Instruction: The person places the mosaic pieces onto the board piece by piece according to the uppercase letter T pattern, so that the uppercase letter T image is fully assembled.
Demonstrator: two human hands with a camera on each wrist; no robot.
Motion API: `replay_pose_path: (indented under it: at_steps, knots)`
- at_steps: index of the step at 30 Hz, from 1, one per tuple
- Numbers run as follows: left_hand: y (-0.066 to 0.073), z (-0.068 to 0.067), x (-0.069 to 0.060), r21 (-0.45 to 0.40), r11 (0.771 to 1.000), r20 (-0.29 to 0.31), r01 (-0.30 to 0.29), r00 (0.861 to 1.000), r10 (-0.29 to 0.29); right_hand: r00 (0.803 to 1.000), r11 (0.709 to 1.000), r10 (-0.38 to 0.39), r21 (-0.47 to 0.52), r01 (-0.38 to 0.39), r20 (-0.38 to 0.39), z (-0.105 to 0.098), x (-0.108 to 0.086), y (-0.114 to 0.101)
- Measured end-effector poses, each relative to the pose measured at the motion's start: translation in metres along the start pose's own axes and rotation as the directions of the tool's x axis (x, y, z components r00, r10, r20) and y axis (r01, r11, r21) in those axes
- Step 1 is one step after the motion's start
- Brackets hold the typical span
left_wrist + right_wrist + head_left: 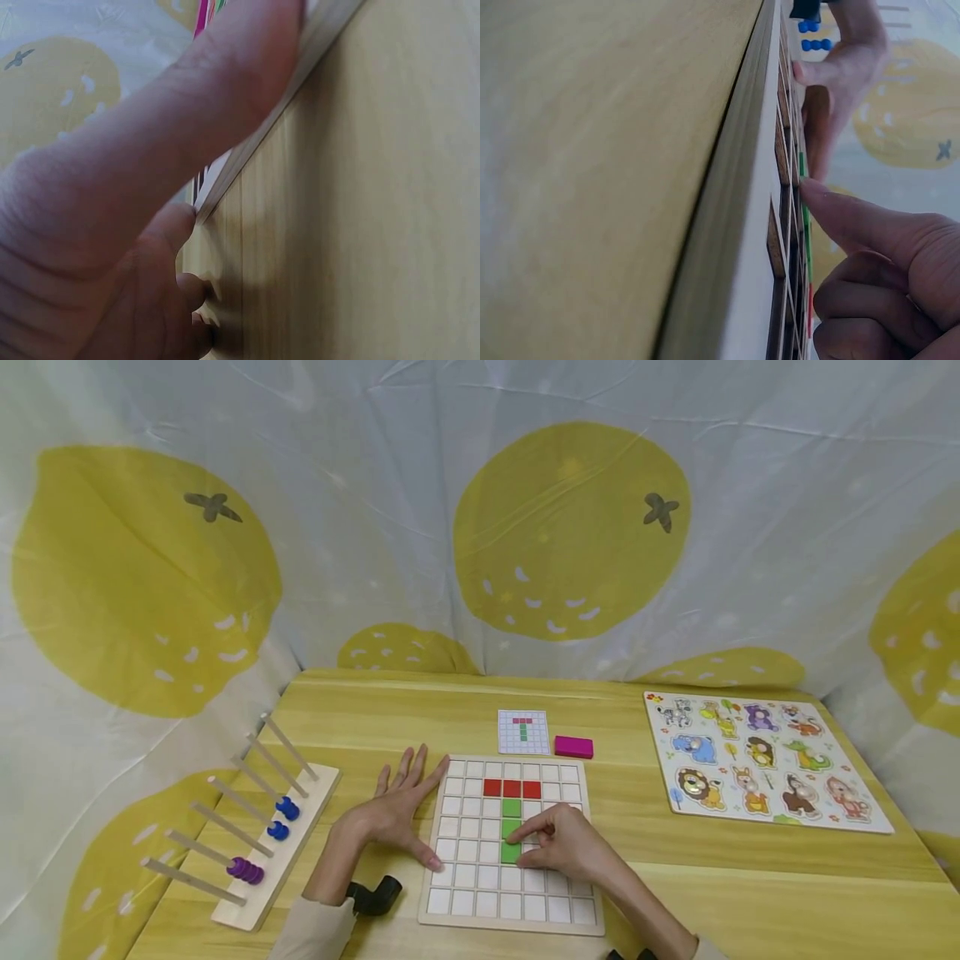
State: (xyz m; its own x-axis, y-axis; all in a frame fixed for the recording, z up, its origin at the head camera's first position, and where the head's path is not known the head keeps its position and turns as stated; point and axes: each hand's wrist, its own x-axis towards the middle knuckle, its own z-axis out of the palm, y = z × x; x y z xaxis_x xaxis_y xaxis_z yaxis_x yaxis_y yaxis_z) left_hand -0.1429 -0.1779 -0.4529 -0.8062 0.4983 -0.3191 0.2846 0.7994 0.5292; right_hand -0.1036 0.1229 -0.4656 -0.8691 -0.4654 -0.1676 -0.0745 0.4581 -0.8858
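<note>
A square wooden grid board (pixel 461 902) lies on the table, with white squares in its cells. Three red tiles (pixel 512 789) form a row near its top, and green tiles run down beneath the middle one. At the lowest green tile (pixel 510 852), the thumb and index finger of my right hand (pixel 562 843) pinch its edges; the other fingers curl inward. My left hand (pixel 390 814) is spread at the board's left side, thumb on the lower left edge and index finger by the upper left corner. The left wrist view shows that thumb (pixel 225 82) over the board's rim.
Behind the board are a pattern card (pixel 523 732) with a red and green T and a magenta block (pixel 573 747). An animal puzzle (pixel 765 764) lies at right. On the left stands a peg rack (pixel 281 860) with blue and purple beads.
</note>
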Motion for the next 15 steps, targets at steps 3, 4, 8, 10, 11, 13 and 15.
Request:
replay_pose_path:
  at_steps: [3,4,8,10,11,13,15]
  knots:
    - [0.0003,-0.0001,0.0001,0.003,1.000,-0.004,0.000,1.000,0.000,1.000,1.000,0.004,-0.011,-0.004,0.004,-0.0005,-0.0003,0.0009]
    - [0.0003,0.0000,0.0000,0.004,1.000,-0.003,0.003,1.000,-0.003,1.000,1.000,0.004,-0.017,-0.003,0.006,-0.0006,-0.0007,0.0015]
    - [0.0005,-0.0001,0.0000,0.005,1.000,-0.005,-0.002,1.000,0.002,1.000,1.000,0.002,-0.017,-0.002,0.020,-0.0013,-0.0022,0.0029]
    - [0.0006,0.0001,0.0003,0.006,1.000,-0.004,-0.001,1.000,0.001,1.000,1.000,-0.001,-0.013,0.001,0.028,-0.0017,-0.0026,0.0029]
    - [0.0005,0.0004,0.0004,0.007,1.000,-0.004,0.000,1.000,0.000,1.000,1.000,-0.001,-0.013,0.001,0.029,-0.0019,-0.0028,0.0027]
    - [0.0006,0.0009,0.0007,0.007,1.000,-0.006,0.002,1.000,-0.002,1.000,1.000,-0.003,-0.025,0.004,0.031,-0.0021,-0.0030,0.0021]
    - [0.0007,0.0016,0.0008,0.006,1.000,-0.006,0.004,1.000,-0.004,0.999,0.999,-0.009,-0.041,0.010,0.034,-0.0026,-0.0033,0.0009]
